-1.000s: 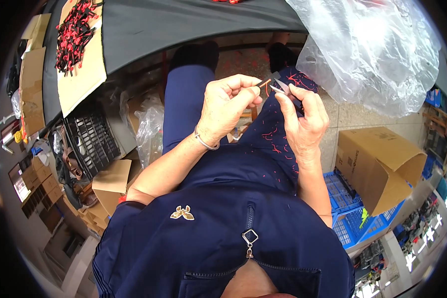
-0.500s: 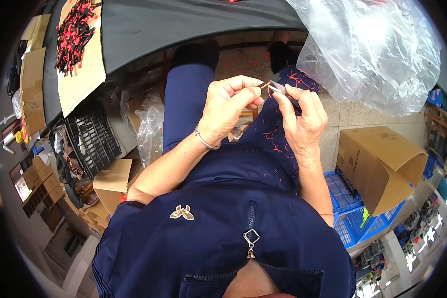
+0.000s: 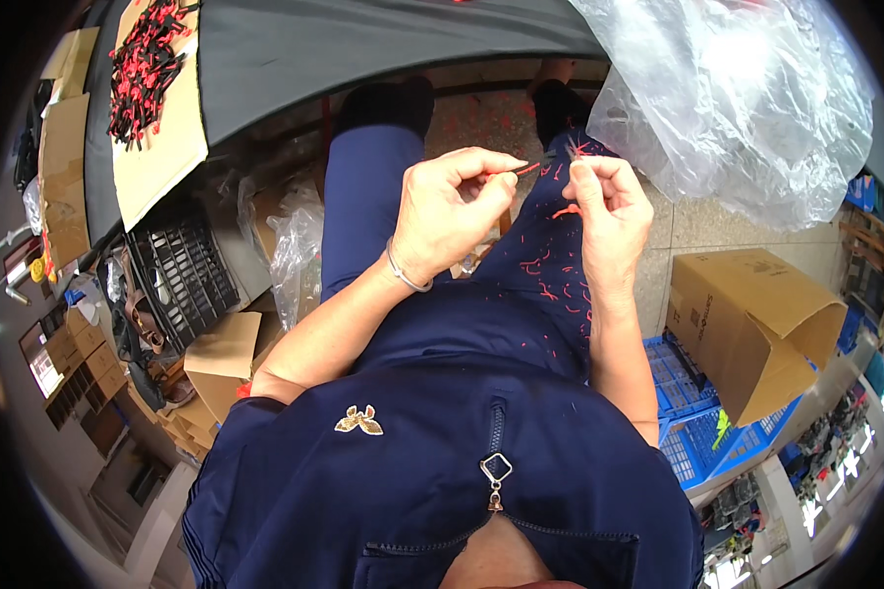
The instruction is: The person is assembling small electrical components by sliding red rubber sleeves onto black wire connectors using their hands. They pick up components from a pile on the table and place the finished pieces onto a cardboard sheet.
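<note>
Above my lap, my left hand pinches a small strip, black with a thin red end sticking out past the fingertips. My right hand is closed on small thread snips; their blades point away from me, and the handles are mostly hidden by my fingers. A short gap separates the snips from the strip. Red thread scraps lie scattered over my dark blue trouser leg, and a larger red bit shows beside the right hand.
A pile of black-and-red pieces lies on a cardboard sheet on the black-covered table. Clear plastic sheeting hangs at far right. A carton rests on blue crates; a black crate stands left.
My right hand has drawn the snips back to the right, away from the strip, and turned slightly. My left hand has hardly moved and still holds the strip.
</note>
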### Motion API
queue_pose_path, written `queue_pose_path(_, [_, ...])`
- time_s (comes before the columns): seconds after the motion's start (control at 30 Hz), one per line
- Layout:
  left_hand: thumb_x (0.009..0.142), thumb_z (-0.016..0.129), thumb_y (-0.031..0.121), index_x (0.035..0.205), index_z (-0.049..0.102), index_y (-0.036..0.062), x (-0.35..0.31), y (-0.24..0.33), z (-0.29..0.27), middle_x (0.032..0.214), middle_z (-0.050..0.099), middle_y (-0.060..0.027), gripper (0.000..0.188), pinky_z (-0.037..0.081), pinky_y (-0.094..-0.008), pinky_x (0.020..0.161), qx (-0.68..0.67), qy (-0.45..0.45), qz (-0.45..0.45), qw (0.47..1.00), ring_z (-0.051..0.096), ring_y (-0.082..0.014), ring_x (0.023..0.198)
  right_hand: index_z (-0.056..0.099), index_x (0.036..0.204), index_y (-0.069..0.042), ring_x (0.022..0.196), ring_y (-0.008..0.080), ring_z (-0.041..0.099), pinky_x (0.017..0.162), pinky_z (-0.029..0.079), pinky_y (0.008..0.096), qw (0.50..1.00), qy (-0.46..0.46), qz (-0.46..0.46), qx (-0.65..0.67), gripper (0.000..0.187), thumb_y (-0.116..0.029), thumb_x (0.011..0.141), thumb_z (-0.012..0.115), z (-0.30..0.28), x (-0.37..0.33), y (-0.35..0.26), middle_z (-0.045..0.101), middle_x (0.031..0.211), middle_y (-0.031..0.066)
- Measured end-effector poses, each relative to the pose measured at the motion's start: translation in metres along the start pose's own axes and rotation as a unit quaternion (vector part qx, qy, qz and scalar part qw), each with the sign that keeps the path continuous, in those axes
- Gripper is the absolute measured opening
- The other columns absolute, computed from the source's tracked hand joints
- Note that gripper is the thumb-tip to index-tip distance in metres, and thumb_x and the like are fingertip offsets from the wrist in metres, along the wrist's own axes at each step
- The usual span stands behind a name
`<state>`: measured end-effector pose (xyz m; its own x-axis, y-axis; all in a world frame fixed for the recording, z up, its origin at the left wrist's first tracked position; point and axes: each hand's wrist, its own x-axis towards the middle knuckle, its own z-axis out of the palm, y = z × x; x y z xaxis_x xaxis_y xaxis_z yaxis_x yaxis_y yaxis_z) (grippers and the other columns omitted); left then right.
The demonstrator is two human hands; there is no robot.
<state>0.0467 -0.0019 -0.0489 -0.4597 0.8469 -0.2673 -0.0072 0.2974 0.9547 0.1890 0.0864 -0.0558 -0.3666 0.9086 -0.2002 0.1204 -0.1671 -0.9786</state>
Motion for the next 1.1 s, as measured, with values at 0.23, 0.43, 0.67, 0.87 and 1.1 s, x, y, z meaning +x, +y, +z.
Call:
queue_pose_path(0.23, [0.076, 0.066, 0.001, 0.096, 0.07, 0.0068, 0.0, -0.001, -0.001, 0.076, 0.065, -0.0071, 0.021, 0.048, -0.0247, 0.063, 0.264, 0.053, 0.355, 0.895, 0.061, -0.0114, 0.068, 0.057, 0.098, 0.0, 0.073, 0.0054, 0.055, 0.066, 0.044, 0.0192, 0.981, -0.092, 0.101, 0.137, 0.018, -0.005, 0.083, 0.067, 0.006, 0.002, 0.008, 0.061, 0.085, 0.0021])
queue_pose_path(0.43, [0.082, 0.067, 0.009, 0.099, 0.065, -0.0016, -0.004, -0.002, 0.0, 0.08, 0.065, -0.0017, 0.02, 0.048, -0.0201, 0.064, -0.066, -0.071, -0.118, 0.988, 0.058, -0.0071, 0.069, 0.057, 0.1, 0.0, 0.084, 0.0079, 0.057, 0.076, 0.046, 0.0219, 0.988, -0.111, 0.03, 0.1, 0.02, -0.004, 0.083, 0.066, 0.007, 0.0, 0.008, 0.061, 0.093, 0.0049])
queue_pose_path(0.67, [0.081, 0.065, 0.008, 0.092, 0.064, 0.0027, 0.0, -0.004, -0.011, 0.077, 0.063, -0.0008, 0.012, 0.043, -0.018, 0.06, -0.233, -0.078, -0.172, 0.954, 0.053, -0.0039, 0.065, 0.06, 0.097, 0.001, 0.078, 0.0125, 0.062, 0.071, 0.049, 0.0254, 0.996, -0.022, -0.06, -0.064, 0.025, -0.007, 0.077, 0.073, 0.001, -0.019, 0.003, 0.066, 0.088, 0.0078])
queue_pose_path(0.87, [0.081, 0.063, 0.005, 0.088, 0.064, 0.0018, 0.002, -0.001, -0.007, 0.074, 0.062, -0.0002, 0.008, 0.042, -0.0178, 0.058, -0.199, -0.067, -0.163, 0.964, 0.053, -0.0036, 0.063, 0.063, 0.082, -0.004, 0.062, 0.0202, 0.06, 0.057, 0.048, 0.0296, 0.912, 0.005, -0.263, -0.315, 0.017, -0.01, 0.072, 0.075, 0.003, -0.016, 0.006, 0.064, 0.072, 0.0073])
queue_pose_path(1.1, [0.08, 0.063, 0.005, 0.088, 0.064, 0.0008, 0.006, 0.005, -0.013, 0.073, 0.063, -0.0001, 0.009, 0.042, -0.0172, 0.058, -0.18, -0.052, -0.154, 0.97, 0.053, -0.0027, 0.063, 0.063, 0.077, -0.004, 0.06, 0.0214, 0.059, 0.054, 0.046, 0.0305, 0.933, -0.01, -0.231, -0.277, 0.015, -0.01, 0.072, 0.076, 0.011, -0.008, -0.002, 0.064, 0.07, 0.0071])
